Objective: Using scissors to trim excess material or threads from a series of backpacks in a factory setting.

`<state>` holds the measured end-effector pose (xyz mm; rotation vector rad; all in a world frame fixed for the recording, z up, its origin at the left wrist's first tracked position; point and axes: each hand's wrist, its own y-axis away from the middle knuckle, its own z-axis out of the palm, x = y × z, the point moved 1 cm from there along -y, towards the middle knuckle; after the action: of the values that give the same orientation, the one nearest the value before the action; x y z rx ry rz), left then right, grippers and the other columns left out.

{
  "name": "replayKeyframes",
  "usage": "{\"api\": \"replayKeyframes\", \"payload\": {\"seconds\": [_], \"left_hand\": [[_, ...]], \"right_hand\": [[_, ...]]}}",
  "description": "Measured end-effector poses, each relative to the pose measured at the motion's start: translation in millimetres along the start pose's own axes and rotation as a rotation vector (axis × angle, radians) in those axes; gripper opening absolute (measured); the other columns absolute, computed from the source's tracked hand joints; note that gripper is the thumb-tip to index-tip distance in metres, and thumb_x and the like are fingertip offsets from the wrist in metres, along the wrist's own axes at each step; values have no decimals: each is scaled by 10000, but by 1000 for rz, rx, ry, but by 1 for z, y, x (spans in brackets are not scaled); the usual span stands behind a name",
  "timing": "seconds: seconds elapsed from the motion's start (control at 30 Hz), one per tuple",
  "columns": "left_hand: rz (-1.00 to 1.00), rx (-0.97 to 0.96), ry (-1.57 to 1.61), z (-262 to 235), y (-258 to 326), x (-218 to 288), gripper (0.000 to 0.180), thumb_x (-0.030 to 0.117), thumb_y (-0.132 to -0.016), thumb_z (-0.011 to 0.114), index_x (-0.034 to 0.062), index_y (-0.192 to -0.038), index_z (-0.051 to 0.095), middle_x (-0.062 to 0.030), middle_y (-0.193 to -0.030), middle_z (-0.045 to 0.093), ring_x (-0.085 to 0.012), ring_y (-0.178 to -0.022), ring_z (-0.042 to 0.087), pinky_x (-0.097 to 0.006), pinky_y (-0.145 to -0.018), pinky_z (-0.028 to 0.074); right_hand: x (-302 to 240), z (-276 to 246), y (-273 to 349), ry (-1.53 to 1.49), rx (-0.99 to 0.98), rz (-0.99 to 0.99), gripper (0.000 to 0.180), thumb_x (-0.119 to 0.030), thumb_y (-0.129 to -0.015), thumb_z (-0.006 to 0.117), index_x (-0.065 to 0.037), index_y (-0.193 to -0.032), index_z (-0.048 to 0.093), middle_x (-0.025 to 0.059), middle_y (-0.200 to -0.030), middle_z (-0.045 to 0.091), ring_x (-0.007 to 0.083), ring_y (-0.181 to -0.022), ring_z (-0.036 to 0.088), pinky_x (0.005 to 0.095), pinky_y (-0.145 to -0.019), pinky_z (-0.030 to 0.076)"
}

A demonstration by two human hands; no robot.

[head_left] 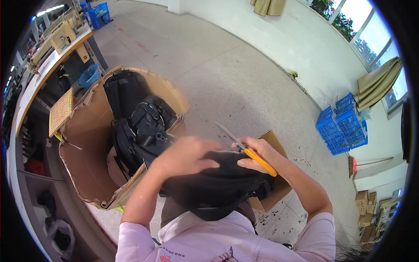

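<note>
A black fabric bag [209,180] lies across my lap, partly under both hands. My right hand [260,150] holds a pair of scissors [258,161] with orange handles, the blades pointing up and to the left above the bag's far edge. The thumb of that hand rests close to the black fabric. Over the bag's left part, my left hand [185,155] is a little blurred, thumb and fingers apart with nothing visible between them. Beside it on the left, several black bags [146,120] with straps are piled in a large cardboard box [83,168].
A smaller cardboard box [276,146] stands to the right, partly behind my right forearm. Dark scraps litter the floor around it. Further left is a table with a sewing machine [63,37]. Blue crates [342,124] are stacked by the right wall.
</note>
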<state>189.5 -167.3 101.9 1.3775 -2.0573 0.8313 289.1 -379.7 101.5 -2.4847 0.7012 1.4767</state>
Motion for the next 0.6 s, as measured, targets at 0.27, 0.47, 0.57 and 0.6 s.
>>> {"api": "replayKeyframes", "payload": {"seconds": [0.27, 0.47, 0.57, 0.6], "left_hand": [[-358, 225, -71, -54, 66, -53, 464, 111, -538, 764, 26, -958, 586, -122, -958, 585, -258, -919, 550, -320, -851, 406], [-375, 442, 432, -30, 84, -85, 389, -72, -555, 706, -6, -920, 588, -1, -890, 581, -92, -856, 522, -228, -794, 418], [-330, 628, 582, -20, 85, -78, 366, -151, -570, 647, 8, -897, 604, 12, -844, 599, -69, -787, 542, -206, -744, 441], [-313, 679, 555, -18, 86, -76, 367, -156, -571, 640, 7, -898, 607, 11, -844, 601, -71, -788, 545, -209, -743, 443]], "right_hand": [[-3, -3, 29, -60, 10, 224, 392, -106, -688, 664, -75, -1061, 547, 14, -863, 528, 108, -809, 478, 249, -773, 391], [1, -2, 41, 91, 81, 61, 441, -75, -726, 667, -29, -1126, 488, 40, -708, 504, 105, -582, 441, 214, -560, 385], [-3, -12, 42, 261, 3, 98, 653, -392, -667, 754, -43, -1142, 472, 125, -848, 557, 210, -742, 544, 293, -696, 438], [-7, -14, 42, 257, 3, 106, 653, -392, -667, 754, -43, -1142, 472, 125, -848, 557, 210, -742, 544, 293, -696, 438]]}}
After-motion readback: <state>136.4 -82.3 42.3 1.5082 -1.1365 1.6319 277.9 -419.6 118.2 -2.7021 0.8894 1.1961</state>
